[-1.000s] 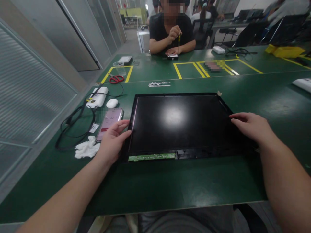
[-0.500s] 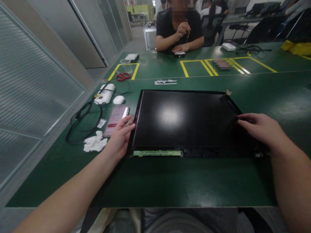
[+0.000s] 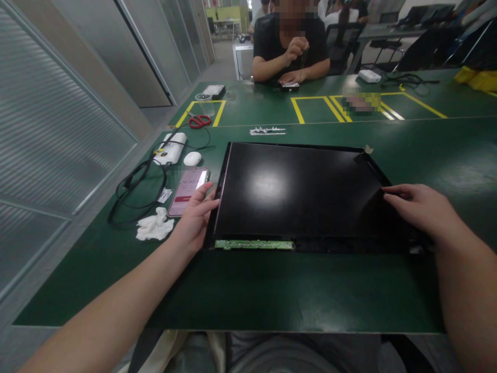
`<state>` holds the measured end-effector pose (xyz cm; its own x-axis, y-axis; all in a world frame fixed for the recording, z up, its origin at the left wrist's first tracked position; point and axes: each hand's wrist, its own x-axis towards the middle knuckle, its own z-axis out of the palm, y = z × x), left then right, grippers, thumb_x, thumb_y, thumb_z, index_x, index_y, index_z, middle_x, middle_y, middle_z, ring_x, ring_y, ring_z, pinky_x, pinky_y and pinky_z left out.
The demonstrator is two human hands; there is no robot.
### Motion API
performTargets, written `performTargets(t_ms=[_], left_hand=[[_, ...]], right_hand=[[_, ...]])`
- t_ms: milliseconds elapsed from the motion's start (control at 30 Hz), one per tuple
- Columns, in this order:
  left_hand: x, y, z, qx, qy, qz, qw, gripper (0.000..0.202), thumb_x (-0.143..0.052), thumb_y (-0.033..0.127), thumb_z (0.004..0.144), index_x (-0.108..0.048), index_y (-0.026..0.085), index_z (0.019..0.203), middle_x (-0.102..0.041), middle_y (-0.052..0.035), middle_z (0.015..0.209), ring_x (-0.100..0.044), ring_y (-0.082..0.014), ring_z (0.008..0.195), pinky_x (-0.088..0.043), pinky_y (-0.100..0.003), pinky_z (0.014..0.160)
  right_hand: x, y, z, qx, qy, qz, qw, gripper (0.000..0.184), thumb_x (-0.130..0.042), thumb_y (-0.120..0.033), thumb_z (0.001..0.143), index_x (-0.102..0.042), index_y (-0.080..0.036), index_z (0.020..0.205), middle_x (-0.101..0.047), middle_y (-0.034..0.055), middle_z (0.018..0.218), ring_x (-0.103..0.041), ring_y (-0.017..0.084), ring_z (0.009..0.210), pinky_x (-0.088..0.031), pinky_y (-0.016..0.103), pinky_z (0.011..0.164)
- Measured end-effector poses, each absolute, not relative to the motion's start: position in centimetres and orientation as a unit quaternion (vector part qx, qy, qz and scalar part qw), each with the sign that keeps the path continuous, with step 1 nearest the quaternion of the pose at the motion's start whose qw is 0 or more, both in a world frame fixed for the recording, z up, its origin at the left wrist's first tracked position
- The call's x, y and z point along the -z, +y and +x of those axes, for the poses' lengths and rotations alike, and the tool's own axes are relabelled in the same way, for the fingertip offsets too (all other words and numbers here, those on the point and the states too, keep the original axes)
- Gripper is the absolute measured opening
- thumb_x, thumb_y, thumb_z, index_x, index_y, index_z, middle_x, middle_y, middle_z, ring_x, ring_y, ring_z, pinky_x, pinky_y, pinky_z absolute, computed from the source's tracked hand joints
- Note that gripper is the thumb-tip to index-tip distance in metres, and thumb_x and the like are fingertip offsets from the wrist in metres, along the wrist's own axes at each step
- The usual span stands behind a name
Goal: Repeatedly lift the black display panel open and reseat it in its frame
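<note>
A black LCD screen panel [image 3: 310, 191] in a dark frame lies before me on the table, with a narrow green circuit board [image 3: 254, 244] along its near edge. My left hand [image 3: 196, 215] holds the frame's left side, some fingers hidden behind the edge. At the right side, my right hand [image 3: 419, 207] pinches the panel's edge between thumb and fingers. A small piece of tape [image 3: 368, 149] sticks up at the far right corner. Close to my left hand are a lit phone [image 3: 188, 191] and a crumpled white tissue [image 3: 155, 224].
On the left lie a white mouse-like object [image 3: 192, 158], a white box-shaped device [image 3: 171, 148], black cables [image 3: 112, 207] and red-handled scissors [image 3: 199, 121]. Beyond the panel are small white pieces [image 3: 267, 131]. Across the green table [image 3: 291, 295], a person [image 3: 291, 52] handles a small device [image 3: 290, 87].
The whole view has shifted slightly. Both hands keep their hold on the panel's sides, and the panel stays nearly where it was.
</note>
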<state>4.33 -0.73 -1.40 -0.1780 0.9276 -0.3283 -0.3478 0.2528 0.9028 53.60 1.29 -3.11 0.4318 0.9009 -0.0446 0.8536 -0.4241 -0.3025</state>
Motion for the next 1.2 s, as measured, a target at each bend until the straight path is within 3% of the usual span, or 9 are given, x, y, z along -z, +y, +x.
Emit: performTargets(t_ms=[167, 267, 467, 533, 667, 833, 1067, 1200], left_hand=[[2.1, -0.7, 4.3, -0.561, 0.504, 0.281, 0.593, 0.079, -0.079, 0.003, 0.076, -0.057, 0.032, 0.145, -0.079, -0.0021, 0.132, -0.083, -0.0226, 0.1, -0.071, -0.03, 0.079], [2.0, -0.8, 4.4, -0.563, 0.501, 0.276, 0.596, 0.081, -0.082, 0.003, 0.074, -0.058, 0.031, 0.146, -0.081, -0.0024, 0.129, -0.084, -0.0229, 0.093, -0.072, -0.031, 0.075], [1.3, -0.9, 4.9, -0.548, 0.518, 0.268, 0.6, 0.061, -0.089, 0.009, 0.074, -0.071, 0.024, 0.13, -0.085, -0.0031, 0.117, -0.083, -0.0203, 0.082, -0.062, -0.021, 0.054], [1.3, -1.0, 5.0, -0.531, 0.526, 0.275, 0.605, 0.055, -0.092, 0.014, 0.073, -0.076, 0.021, 0.125, -0.087, -0.0046, 0.11, -0.084, -0.0222, 0.082, -0.062, -0.022, 0.054], [1.2, -1.1, 5.2, -0.491, 0.536, 0.297, 0.619, 0.052, -0.093, 0.02, 0.073, -0.083, 0.021, 0.124, -0.088, -0.0056, 0.101, -0.084, -0.0289, 0.093, -0.069, -0.033, 0.073], [0.7, -1.1, 5.5, -0.487, 0.494, 0.342, 0.634, 0.049, -0.085, 0.021, 0.074, -0.085, 0.022, 0.123, -0.088, -0.0049, 0.111, -0.081, -0.0334, 0.109, -0.068, -0.041, 0.091], [0.8, -1.1, 4.9, -0.479, 0.441, 0.409, 0.639, 0.048, -0.081, 0.049, 0.086, -0.084, 0.023, 0.126, -0.085, -0.0091, 0.122, -0.072, -0.0419, 0.13, -0.062, -0.051, 0.105], [1.3, -1.4, 4.2, -0.477, 0.454, 0.454, 0.6, 0.054, -0.094, 0.041, 0.076, -0.085, 0.024, 0.127, -0.084, -0.0095, 0.13, -0.068, -0.0421, 0.138, -0.056, -0.051, 0.115]], right_hand=[[3.2, 1.4, 53.9, -0.122, -0.517, -0.839, 0.119, 0.047, -0.06, -0.048, 0.079, -0.083, -0.025, 0.112, -0.077, 0.0096, 0.089, -0.072, 0.031, 0.08, -0.055, 0.047, 0.077], [3.1, 1.4, 53.9, -0.11, -0.523, -0.838, 0.109, 0.048, -0.06, -0.049, 0.079, -0.083, -0.024, 0.114, -0.078, 0.0105, 0.091, -0.072, 0.031, 0.081, -0.055, 0.047, 0.077], [3.2, 1.3, 53.8, -0.107, -0.532, -0.833, 0.11, 0.051, -0.058, -0.049, 0.08, -0.083, -0.022, 0.116, -0.078, 0.0121, 0.093, -0.073, 0.033, 0.086, -0.055, 0.047, 0.079], [3.2, 1.3, 53.7, -0.104, -0.533, -0.833, 0.107, 0.052, -0.058, -0.049, 0.081, -0.083, -0.022, 0.118, -0.077, 0.0126, 0.095, -0.073, 0.033, 0.088, -0.055, 0.048, 0.083], [3.1, 1.3, 53.5, -0.112, -0.523, -0.839, 0.101, 0.054, -0.059, -0.049, 0.081, -0.082, -0.021, 0.121, -0.076, 0.0121, 0.093, -0.072, 0.032, 0.086, -0.055, 0.048, 0.084], [3.4, 1.3, 53.7, -0.102, -0.528, -0.837, 0.098, 0.053, -0.059, -0.048, 0.082, -0.082, -0.021, 0.121, -0.075, 0.0122, 0.095, -0.07, 0.031, 0.086, -0.055, 0.049, 0.087], [4.0, 1.2, 54.1, -0.075, -0.552, -0.823, 0.115, 0.049, -0.059, -0.048, 0.083, -0.083, -0.023, 0.117, -0.075, 0.0125, 0.098, -0.07, 0.029, 0.085, -0.057, 0.048, 0.088], [3.5, 1.1, 53.7, -0.089, -0.546, -0.827, 0.098, 0.053, -0.059, -0.049, 0.084, -0.083, -0.022, 0.123, -0.077, 0.0133, 0.103, -0.071, 0.03, 0.089, -0.057, 0.048, 0.091]])
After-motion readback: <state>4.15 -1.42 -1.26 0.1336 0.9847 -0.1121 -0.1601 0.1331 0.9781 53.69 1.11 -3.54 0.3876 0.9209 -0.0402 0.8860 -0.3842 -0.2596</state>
